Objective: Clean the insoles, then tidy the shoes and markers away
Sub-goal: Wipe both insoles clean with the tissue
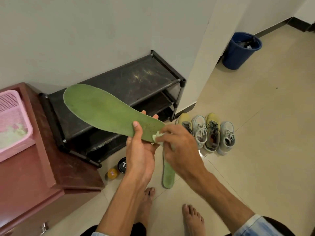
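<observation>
Black round tin (pixel 122 165), on the floor in front of the shoe rack (pixel 119 79): we read a large white "T" on its dark lid. A second white stroke follows, perhaps an "I", but we cannot settle it.
Rest of that word: hidden from us behind the wrist of the left hand (pixel 141 147).
Yellow-lidded jar (pixel 112 173), just beside the tin: a small red-and-white label on top, its print too small for us to read.
Shoes (pixel 211 133), four in a row: any brand marks are too small for us to make out.
</observation>
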